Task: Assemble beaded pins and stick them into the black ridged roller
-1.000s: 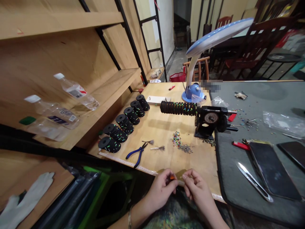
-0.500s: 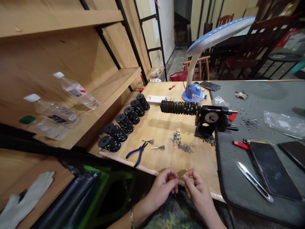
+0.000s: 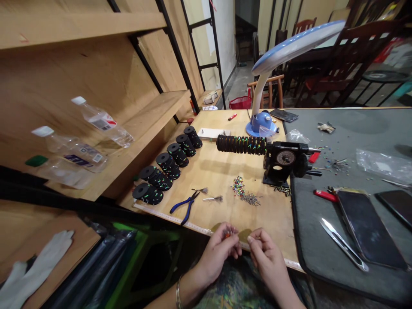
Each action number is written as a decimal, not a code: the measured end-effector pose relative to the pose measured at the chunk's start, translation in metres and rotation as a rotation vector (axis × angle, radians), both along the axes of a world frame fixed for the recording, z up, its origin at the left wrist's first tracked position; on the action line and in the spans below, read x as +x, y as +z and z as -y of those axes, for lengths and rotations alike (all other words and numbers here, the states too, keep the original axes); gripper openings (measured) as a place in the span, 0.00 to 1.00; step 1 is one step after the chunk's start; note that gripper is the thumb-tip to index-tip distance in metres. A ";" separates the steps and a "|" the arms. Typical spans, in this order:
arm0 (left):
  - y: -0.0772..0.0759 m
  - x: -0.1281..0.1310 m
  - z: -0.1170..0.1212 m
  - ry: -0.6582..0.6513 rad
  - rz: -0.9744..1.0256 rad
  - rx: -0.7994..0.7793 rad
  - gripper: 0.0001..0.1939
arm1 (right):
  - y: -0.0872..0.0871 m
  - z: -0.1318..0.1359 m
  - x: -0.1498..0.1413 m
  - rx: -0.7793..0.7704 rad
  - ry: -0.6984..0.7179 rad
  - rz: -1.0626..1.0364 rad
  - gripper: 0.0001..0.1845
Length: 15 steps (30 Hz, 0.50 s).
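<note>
Left hand [image 3: 222,244], grip closed on a small orange piece [image 3: 228,234] near the table's [image 3: 206,171] front edge; right hand [image 3: 262,246], just beside it, fingertips pinched together, contents too small to tell; beyond, loose beads [image 3: 238,185]; blue-handled pliers [image 3: 186,207], open, lie left of these.

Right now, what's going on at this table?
At the edge of the wooden table, someone's left hand holds something small and orange. The right hand is close by, fingertips together; I can't tell what they pinch. Ahead lie tiny coloured beads and blue-handled pliers, with black spools standing to the left.
</note>
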<state>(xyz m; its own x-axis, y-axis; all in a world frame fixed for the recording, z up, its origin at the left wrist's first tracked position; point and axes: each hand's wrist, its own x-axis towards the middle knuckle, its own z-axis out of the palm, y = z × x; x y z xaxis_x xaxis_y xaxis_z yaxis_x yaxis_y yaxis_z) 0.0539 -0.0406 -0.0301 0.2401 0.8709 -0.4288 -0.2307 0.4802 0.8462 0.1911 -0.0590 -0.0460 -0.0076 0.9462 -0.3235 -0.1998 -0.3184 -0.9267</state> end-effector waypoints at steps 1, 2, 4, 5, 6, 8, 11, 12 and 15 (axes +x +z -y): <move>0.001 0.000 0.000 -0.024 -0.011 0.007 0.09 | 0.000 0.000 0.000 0.001 -0.001 0.000 0.28; 0.001 -0.001 0.000 -0.049 -0.030 0.016 0.08 | 0.000 0.000 0.001 0.000 -0.003 0.001 0.28; 0.001 -0.002 -0.001 -0.091 -0.074 0.033 0.06 | 0.000 0.001 0.001 -0.001 -0.004 0.002 0.28; 0.000 -0.002 -0.002 -0.103 -0.094 0.037 0.05 | 0.000 0.001 0.001 -0.002 -0.003 0.003 0.28; 0.000 -0.002 -0.002 -0.111 -0.113 0.041 0.04 | 0.000 0.001 0.001 -0.002 0.000 0.002 0.28; -0.001 -0.003 -0.004 -0.131 -0.163 0.061 0.03 | -0.001 0.002 0.001 -0.002 0.009 0.001 0.27; 0.001 -0.003 -0.005 -0.133 -0.277 0.155 0.02 | -0.002 0.002 0.001 0.011 0.026 0.016 0.27; 0.001 -0.002 -0.005 -0.122 -0.316 0.197 0.02 | -0.002 0.002 0.001 0.016 0.038 0.025 0.26; 0.002 -0.001 -0.004 -0.096 -0.385 0.258 0.03 | 0.001 0.000 0.001 0.028 0.067 0.040 0.25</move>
